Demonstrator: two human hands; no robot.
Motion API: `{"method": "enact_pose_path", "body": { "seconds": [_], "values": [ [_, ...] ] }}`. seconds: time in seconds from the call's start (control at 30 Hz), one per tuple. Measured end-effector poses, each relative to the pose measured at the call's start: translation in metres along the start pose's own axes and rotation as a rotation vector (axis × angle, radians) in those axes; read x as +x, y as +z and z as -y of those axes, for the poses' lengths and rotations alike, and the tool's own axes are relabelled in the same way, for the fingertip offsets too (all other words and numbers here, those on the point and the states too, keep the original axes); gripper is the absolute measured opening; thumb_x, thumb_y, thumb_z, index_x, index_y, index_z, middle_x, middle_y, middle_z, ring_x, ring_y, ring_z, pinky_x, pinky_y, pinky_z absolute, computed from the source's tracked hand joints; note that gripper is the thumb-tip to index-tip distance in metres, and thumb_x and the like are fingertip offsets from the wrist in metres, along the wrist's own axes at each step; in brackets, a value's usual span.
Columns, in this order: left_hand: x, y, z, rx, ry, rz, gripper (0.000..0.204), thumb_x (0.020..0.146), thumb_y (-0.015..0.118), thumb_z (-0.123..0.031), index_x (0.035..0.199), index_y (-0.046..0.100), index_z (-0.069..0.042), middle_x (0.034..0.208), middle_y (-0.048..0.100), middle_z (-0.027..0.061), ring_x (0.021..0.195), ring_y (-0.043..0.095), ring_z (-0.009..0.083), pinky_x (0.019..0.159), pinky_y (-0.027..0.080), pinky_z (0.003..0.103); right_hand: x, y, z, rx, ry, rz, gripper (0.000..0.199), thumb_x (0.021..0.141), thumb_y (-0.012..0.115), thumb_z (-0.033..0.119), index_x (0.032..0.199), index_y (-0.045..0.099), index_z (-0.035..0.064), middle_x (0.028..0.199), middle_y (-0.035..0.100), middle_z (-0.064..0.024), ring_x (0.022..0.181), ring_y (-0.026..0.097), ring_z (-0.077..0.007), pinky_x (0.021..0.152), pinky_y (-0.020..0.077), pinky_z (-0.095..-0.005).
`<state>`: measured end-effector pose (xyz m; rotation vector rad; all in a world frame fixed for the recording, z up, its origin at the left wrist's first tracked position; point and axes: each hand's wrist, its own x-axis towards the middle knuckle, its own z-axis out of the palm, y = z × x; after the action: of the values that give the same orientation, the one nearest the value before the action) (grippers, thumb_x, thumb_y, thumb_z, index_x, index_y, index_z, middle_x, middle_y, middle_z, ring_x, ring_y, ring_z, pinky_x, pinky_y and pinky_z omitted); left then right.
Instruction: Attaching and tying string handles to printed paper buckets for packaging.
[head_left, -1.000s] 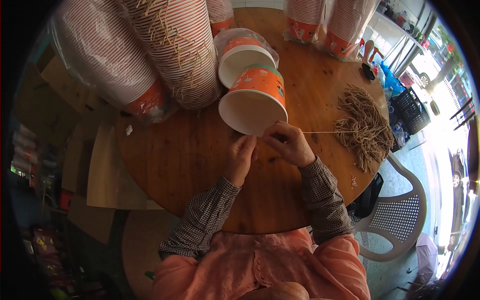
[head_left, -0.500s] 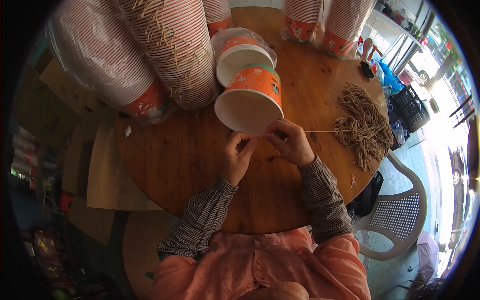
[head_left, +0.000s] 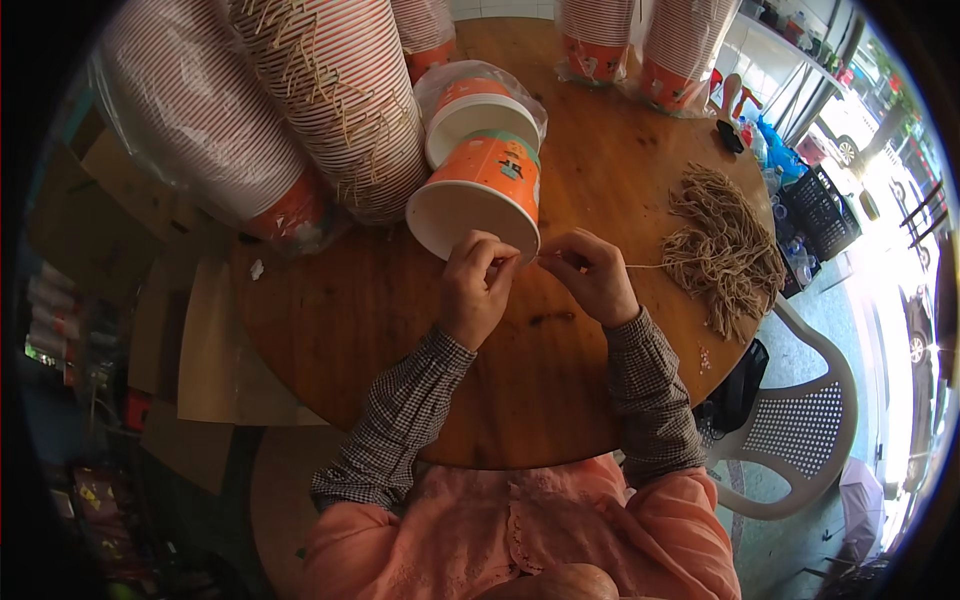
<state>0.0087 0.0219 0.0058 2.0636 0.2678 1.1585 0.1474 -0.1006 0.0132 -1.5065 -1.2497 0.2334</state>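
Observation:
An orange paper tub (head_left: pixel 490 168) with a white inside lies tipped on the table, its mouth turned toward me. My left hand (head_left: pixel 478 285) is closed in a pinch in front of its lower rim; what lies between the fingertips is too small to make out. Just right of the rim, my right hand (head_left: pixel 595 275) pinches a thin tan string (head_left: pixel 648 266). That string runs right to a loose heap of strings (head_left: pixel 725 245). Behind the tub lies another orange and white tub (head_left: pixel 482 120), partly in clear plastic.
A tall leaning stack of tubs (head_left: pixel 345 110) with string pieces along its side stands at the left, beside a plastic-wrapped stack (head_left: pixel 205 120). More wrapped stacks (head_left: pixel 680 60) stand at the far edge. A plastic chair (head_left: pixel 795 420) is right of the round wooden table (head_left: pixel 520 400).
The tub has shifted left and turned a little. My left hand has moved up over its rim. My right hand has drawn slightly right, opening a small gap between the hands.

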Motion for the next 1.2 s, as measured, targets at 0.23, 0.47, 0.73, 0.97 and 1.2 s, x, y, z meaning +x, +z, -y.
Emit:
{"method": "enact_pose_path", "body": {
  "seconds": [0.23,0.47,0.73,0.97,1.2],
  "values": [
    [-0.005,0.007,0.013,0.173,0.159,-0.027,0.014,0.078,0.07,0.004,0.087,0.061,-0.003,0.088,0.057,0.008,0.085,0.058,0.0258,0.072,0.05,0.036,-0.001,0.008,-0.001,0.023,0.133,-0.064,0.012,0.086,0.07,0.01,0.089,0.066,-0.0001,0.065,0.053,0.0011,0.058,0.042,-0.003,0.051,0.0375,-0.0228],
    [-0.006,-0.002,0.02,0.204,0.2,0.0,0.014,0.078,0.07,0.003,0.088,0.062,-0.004,0.09,0.058,0.008,0.085,0.058,0.0251,0.072,0.05,0.036,-0.002,0.013,0.0,0.035,0.205,-0.003,0.013,0.085,0.07,0.013,0.088,0.066,0.0006,0.056,0.046,-0.0001,0.052,0.039,-0.0043,0.048,0.0356,-0.0247],
    [-0.007,-0.002,0.015,0.183,0.155,0.013,0.013,0.081,0.069,0.002,0.091,0.062,-0.003,0.092,0.059,0.0097,0.084,0.063,0.0249,0.072,0.052,0.033,-0.003,0.009,-0.003,0.048,0.21,0.031,0.014,0.086,0.07,0.013,0.094,0.066,0.0012,0.056,0.043,0.0018,0.052,0.036,-0.0038,0.048,0.0337,-0.0242],
    [-0.007,-0.004,0.018,0.294,0.303,-0.018,0.019,0.076,0.071,0.005,0.091,0.063,-0.004,0.091,0.058,0.0075,0.084,0.059,0.0256,0.072,0.05,0.036,-0.002,0.014,-0.003,0.098,0.227,0.021,0.016,0.088,0.068,0.014,0.093,0.067,-0.001,0.061,0.052,0.0019,0.053,0.042,-0.0028,0.048,0.0363,-0.0231],
    [-0.002,-0.007,0.028,0.45,0.523,-0.037,0.022,0.074,0.073,0.002,0.093,0.066,-0.006,0.091,0.058,0.0062,0.084,0.059,0.0252,0.071,0.049,0.036,-0.008,0.025,-0.004,1.153,0.758,0.151,0.012,0.09,0.066,0.014,0.089,0.067,0.002,0.075,0.061,0.0024,0.054,0.046,-0.0013,0.044,0.0349,-0.0191]
  ]
}}
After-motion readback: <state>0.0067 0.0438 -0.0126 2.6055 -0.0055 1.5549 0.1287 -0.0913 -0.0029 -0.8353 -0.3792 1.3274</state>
